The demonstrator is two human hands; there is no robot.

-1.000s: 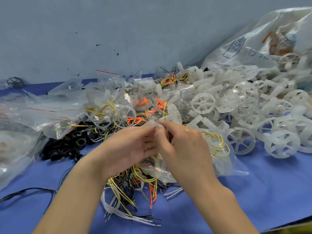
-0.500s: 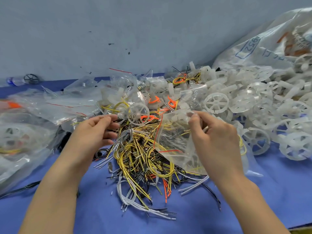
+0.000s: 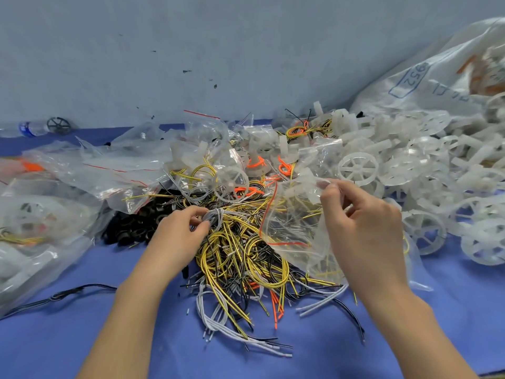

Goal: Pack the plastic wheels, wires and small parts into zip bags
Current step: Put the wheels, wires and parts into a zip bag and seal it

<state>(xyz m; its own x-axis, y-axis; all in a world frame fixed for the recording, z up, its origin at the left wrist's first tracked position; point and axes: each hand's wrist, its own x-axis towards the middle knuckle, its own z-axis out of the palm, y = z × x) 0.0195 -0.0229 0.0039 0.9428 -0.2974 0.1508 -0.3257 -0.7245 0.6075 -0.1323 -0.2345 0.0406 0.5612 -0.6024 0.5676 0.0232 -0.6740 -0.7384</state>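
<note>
1. We see a blue tabletop (image 3: 82, 337) running back to a scuffed grey-blue wall (image 3: 191, 50) across the top of the frame.
2. At centre lies the wire pile (image 3: 246, 258); the left hand (image 3: 177, 233) pinches a white wire bundle (image 3: 218, 214) at the pile's upper edge.
3. Right of centre, the right hand (image 3: 363, 222) pinches the rim of a clear zip bag (image 3: 289, 222) over the wires.
4. We find white plastic wheels (image 3: 358, 168) heaped at right under a large sack (image 3: 437, 77), and black small parts (image 3: 131, 228) and filled bags (image 3: 82, 173) at left.
</note>
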